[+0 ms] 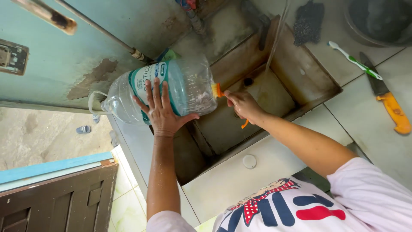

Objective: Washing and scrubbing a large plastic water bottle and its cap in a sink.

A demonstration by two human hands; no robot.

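A: Head view, looking down. Big clear plastic water jug with a green and white label (165, 88) lying on its side over a brown stained sink (309, 73).

B: Left hand (162, 112) spread flat on the label side, fingers wide apart, pressing on the jug. Not wrapped around it.

A: Right hand (242, 104) just beside the jug's bottom end, closed tight on an orange brush (217, 90). Yellow bristles touching the bottom of the jug. Orange handle tip poking out below the fist.

B: Jug neck pointing left, toward a pale blue-green wall (64, 56). White loop handle (92, 103) hanging at the neck. Can't tell about a cap.

A: Thin stream of water (274, 43) falling into the sink, near a dark drain hole (248, 80).

B: Right of the sink, on a pale tiled counter (365, 107): white and green toothbrush (355, 61), then a knife with an orange handle (388, 101) just beside it. Well apart from both hands.

A: Dark scrubbing pad (310, 21) at the back edge of the sink. Round dark pot (380, 19) in the top right corner, only partly seen.

B: Small white round cap (249, 161) on the front ledge, below the right arm.

A: White shirt with a red, blue and dotted picture (283, 208) at the bottom. Brown wooden door (60, 199) lower left, green floor tiles (124, 202) beside it.
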